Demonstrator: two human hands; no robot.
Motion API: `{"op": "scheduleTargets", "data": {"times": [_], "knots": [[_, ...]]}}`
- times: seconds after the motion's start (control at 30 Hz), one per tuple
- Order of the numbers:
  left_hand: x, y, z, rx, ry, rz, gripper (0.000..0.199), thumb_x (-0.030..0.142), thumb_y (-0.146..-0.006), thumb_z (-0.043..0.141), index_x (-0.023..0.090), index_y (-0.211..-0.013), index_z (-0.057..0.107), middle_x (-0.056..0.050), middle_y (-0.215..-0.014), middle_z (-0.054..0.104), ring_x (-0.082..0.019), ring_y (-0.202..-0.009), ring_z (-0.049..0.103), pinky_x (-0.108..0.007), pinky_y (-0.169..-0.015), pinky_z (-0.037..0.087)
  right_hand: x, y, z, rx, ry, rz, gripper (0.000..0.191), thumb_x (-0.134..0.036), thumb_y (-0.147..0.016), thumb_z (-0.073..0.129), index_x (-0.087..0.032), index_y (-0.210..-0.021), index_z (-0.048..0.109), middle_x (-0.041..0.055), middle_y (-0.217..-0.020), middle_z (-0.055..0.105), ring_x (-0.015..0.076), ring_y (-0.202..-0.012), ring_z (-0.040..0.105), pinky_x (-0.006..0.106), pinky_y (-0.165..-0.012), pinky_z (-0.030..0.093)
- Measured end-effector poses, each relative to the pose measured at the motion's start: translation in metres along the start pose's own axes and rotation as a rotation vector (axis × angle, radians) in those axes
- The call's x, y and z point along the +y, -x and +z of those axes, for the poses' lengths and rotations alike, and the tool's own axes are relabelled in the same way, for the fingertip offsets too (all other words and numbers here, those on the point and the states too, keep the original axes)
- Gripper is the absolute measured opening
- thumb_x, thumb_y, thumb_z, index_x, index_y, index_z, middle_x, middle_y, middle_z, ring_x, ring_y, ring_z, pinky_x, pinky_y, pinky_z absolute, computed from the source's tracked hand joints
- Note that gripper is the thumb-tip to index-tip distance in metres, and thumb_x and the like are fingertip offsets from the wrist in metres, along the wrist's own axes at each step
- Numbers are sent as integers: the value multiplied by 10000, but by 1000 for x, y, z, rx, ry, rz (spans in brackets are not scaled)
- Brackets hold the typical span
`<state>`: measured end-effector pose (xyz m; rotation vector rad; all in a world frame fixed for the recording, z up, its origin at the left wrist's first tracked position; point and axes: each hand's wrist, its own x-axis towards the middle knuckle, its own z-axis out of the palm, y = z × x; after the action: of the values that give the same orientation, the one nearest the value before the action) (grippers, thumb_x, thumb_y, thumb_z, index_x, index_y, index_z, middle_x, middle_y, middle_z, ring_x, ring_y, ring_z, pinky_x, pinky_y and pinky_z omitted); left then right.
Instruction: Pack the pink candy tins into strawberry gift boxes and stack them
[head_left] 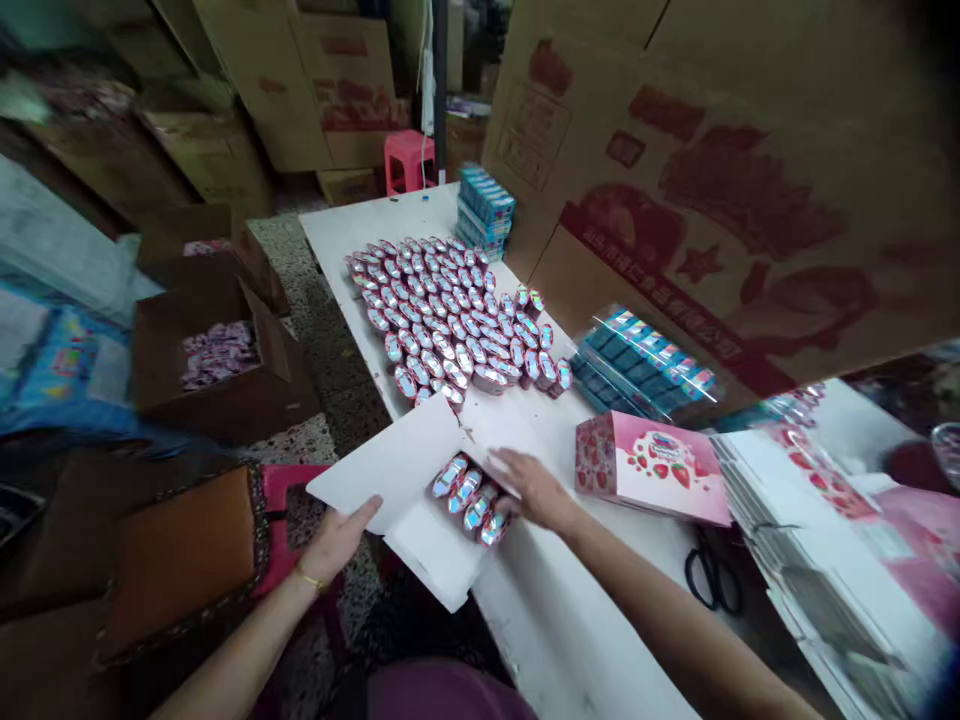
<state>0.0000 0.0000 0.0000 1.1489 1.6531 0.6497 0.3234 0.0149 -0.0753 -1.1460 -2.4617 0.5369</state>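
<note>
White tabletop (pixel 532 600) is running through mid-frame, where many shiny packs (pixel 435 310) are standing loose, not yet boxed; four are already sitting in the open box (pixel 411 462) at centre, its flaps unclosed. The left hand (pixel 337 545) is pinching one flap with its fingers; the right hand (pixel 536 490) is bending fingers beside the packs, grip unclear. Upper right, a carton (pixel 690 190) is showing blurred lettering, seemingly ending 食品有限公司

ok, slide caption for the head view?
Left hand holding a flap of an open box, right hand at the packs inside.
</note>
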Motion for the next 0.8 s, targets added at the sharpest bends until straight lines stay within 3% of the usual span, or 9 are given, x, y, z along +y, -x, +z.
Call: {"op": "scheduleTargets", "data": {"times": [0.1,0.17,0.23,0.33,0.4,0.47,0.53,0.67,0.8], "knots": [[-11,-3,1,-1,14,-10,658,582,-660,546,127,-1135,545,-92,-1134,607,-242,-1144,482,-372,-1045,291,74,-33,-27,326,102,610,558,-352,-788,486,-150,-1288,346,155,-1279,397,269,-1173,355,446,-953,316],[-14,-3,1,9,35,-13,638,570,-681,538,133,-1146,539,-87,-1118,616,-238,-1143,484,-373,-1043,295,116,-52,-38,381,130,880,579,-310,-763,497,-107,-1285,350,199,-1304,341,303,-1176,332,465,-936,302],[-15,-2,1,30,62,-14,628,558,-699,530,136,-1164,527,-85,-1112,620,-239,-1148,479,-377,-1044,294,151,-68,-43,339,125,982,624,-294,-728,526,-89,-1291,351,234,-1333,278,341,-1178,309,486,-903,301],[-10,2,3,62,83,-40,635,550,-690,550,141,-1175,524,-85,-1098,628,-255,-1139,486,-390,-1042,298,186,-87,-42,257,90,951,646,-302,-700,562,-124,-1292,376,225,-1342,283,381,-1177,278,522,-847,306],[-6,3,5,87,92,-64,638,546,-680,563,146,-1176,526,-86,-1094,630,-265,-1122,500,-405,-1035,307,196,-91,-37,218,103,917,597,-318,-730,540,-162,-1288,396,190,-1327,337,381,-1192,244,535,-844,287],[-4,4,6,109,89,-76,631,539,-679,569,148,-1173,530,-87,-1093,631,-270,-1111,508,-416,-1029,315,191,-87,-27,220,178,897,527,-339,-796,464,-176,-1292,396,160,-1308,384,368,-1222,192,538,-873,254],[-4,3,6,129,74,-75,623,540,-676,571,142,-1154,545,-92,-1073,640,-275,-1106,512,-426,-1022,322,168,-73,-13,244,258,904,481,-346,-853,365,-173,-1301,387,138,-1303,405,350,-1252,142,526,-911,229],[-6,0,4,108,47,-57,622,560,-665,569,119,-1104,576,-106,-1054,646,-273,-1094,522,-421,-1017,329,88,-30,18,231,328,944,448,-322,-879,287,-208,-1299,392,91,-1321,408,337,-1276,133,530,-950,225],[-4,-5,1,-8,48,14,615,573,-677,548,125,-1097,576,-99,-1098,627,-251,-1093,524,-407,-1021,322,24,9,32,102,322,825,473,-364,-862,316,-273,-1326,328,30,-1418,260,296,-1306,124,480,-984,245]]}}
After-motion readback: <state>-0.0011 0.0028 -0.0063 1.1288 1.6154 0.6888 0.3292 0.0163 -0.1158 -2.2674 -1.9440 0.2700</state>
